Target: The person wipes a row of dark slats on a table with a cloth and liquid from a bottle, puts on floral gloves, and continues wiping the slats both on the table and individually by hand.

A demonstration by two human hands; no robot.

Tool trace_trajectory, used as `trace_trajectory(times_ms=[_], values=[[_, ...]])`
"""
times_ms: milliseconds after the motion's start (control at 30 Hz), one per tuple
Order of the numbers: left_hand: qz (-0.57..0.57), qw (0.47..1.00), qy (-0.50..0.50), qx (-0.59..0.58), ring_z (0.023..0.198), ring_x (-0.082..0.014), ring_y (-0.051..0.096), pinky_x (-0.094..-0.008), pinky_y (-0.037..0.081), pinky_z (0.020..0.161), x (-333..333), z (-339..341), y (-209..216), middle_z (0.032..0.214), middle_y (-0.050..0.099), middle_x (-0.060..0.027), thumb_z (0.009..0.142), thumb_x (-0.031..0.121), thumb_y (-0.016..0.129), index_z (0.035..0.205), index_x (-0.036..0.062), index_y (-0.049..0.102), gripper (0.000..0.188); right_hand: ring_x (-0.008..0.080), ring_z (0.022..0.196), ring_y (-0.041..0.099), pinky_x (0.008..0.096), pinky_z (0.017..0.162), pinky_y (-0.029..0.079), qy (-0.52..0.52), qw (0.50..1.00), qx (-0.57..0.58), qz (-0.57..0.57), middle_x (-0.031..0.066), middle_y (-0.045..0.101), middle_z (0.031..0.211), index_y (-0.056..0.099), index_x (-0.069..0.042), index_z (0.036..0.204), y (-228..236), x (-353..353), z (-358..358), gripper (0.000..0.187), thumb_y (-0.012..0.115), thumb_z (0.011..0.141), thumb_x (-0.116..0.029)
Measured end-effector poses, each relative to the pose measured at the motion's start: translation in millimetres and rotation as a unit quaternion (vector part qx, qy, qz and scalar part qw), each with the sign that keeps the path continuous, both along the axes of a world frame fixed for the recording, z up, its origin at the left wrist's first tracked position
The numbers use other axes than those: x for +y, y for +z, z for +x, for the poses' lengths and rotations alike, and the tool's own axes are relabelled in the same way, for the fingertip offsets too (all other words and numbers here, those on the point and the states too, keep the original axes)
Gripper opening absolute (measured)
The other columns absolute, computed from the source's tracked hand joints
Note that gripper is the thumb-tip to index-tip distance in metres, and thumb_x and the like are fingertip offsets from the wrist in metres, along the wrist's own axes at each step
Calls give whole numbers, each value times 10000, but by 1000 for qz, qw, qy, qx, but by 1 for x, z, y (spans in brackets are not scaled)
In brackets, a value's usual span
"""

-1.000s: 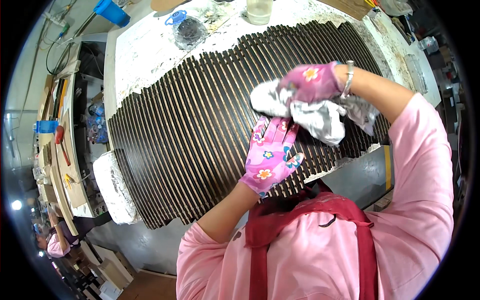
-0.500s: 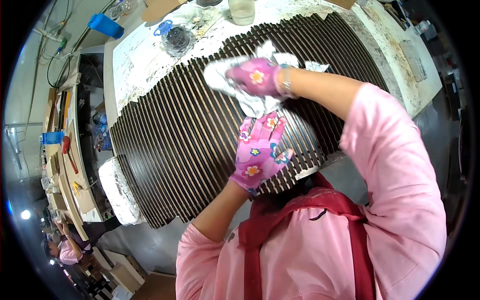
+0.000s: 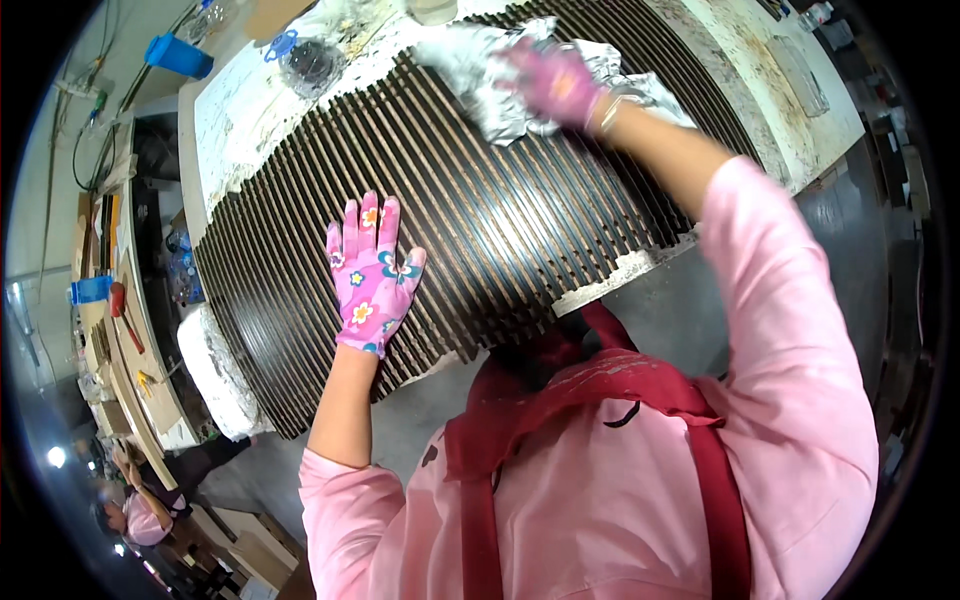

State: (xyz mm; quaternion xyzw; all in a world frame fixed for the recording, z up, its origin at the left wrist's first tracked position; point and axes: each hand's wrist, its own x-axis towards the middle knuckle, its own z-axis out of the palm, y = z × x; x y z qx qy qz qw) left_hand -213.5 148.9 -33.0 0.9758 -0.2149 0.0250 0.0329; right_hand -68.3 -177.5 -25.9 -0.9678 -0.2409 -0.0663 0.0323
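A: Left edge first. What bounds the work?

B: A dark slatted panel (image 3: 470, 215) lies across a white, stained workbench (image 3: 235, 120). The panel's left end rests on a white foam block (image 3: 215, 375) at the bench's left edge. Beyond that edge, a narrow side bench with small tools (image 3: 115, 320), well apart from the hands.

A: Left hand?

B: Left hand (image 3: 370, 275) in a pink flowered glove, fingers spread and flat, palm down on the slats near the panel's near edge. It grips nothing. Bare slats lie open to its left and toward the far edge.

A: Middle of the panel?

B: Open slats between the two hands, nothing lying on them.

A: Right hand?

B: Right hand (image 3: 555, 80), same kind of glove, blurred. It presses on a crumpled grey-white cloth (image 3: 480, 75) at the panel's far edge, fingers curled over the cloth; how tightly, I cannot tell. The cloth spreads on both sides of the hand.

A: Far-left corner of the bench?

B: A round dark container (image 3: 312, 65) with blue-handled scissors (image 3: 280, 45) just beside it, near the cloth but apart. A blue cup-like thing (image 3: 178, 55) sits farther left.

A: Right side?

B: The bench's right edge runs bare and stained past the panel's right end. A clear flat tray (image 3: 800, 75) lies near the far-right corner.

A: Near edge?

B: The person's pink-sleeved body and red apron (image 3: 600, 400) stand close against it.
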Motion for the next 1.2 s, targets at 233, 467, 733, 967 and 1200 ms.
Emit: trace_trajectory(times_ms=[233, 467, 733, 967, 1200], values=[[0, 998, 5, -56, 1415, -315, 294, -492, 160, 1167, 14, -1, -19, 1506, 376, -125, 857, 347, 589, 1440, 133, 432, 640, 271, 849, 644, 417, 767, 512, 335, 918, 122, 176, 62, 611, 885, 619, -171, 982, 0, 85, -177, 163, 585, 831, -224], [24, 1000, 6, -8, 1440, -321, 243, -490, 130, 1170, -2, 1, -9, 1538, 323, -125, 937, 385, 450, 1468, 108, 383, 603, 264, 957, 641, 442, 760, 529, -28, 940, 170, 294, 124, 628, 1103, 581, -125, 1231, 13, 2, -25, 405, 603, 833, -201], [12, 999, 10, -34, 1434, -319, 260, -493, 143, 1175, 15, 0, -22, 1522, 352, -112, 884, 321, 534, 1451, 137, 417, 607, 284, 1080, 619, 438, 901, 485, 319, 882, 334, 92, 118, 649, 1148, 604, -167, 1222, 20, 67, -144, 445, 616, 849, -409], [-349, 925, 140, 50, 1186, -290, 566, -385, 456, 999, 3, 53, 2, 1355, 550, -125, 940, 239, 605, 1370, 108, 508, 459, 269, 1191, 534, 395, 1024, 449, 361, 866, 169, 301, 165, 544, 1270, 589, -93, 1280, 14, -114, -60, 536, 686, 850, -398], [-550, 820, 116, 106, 1285, -257, 476, -332, 414, 1027, -82, 244, 54, 1511, 340, -165, 878, 341, 710, 1539, 90, 53, 966, 314, 1265, 494, 457, 1044, 437, 65, 430, 279, 856, 191, 476, 1400, 384, 12, 1419, -57, -250, -79, 645, 570, 910, -337]])
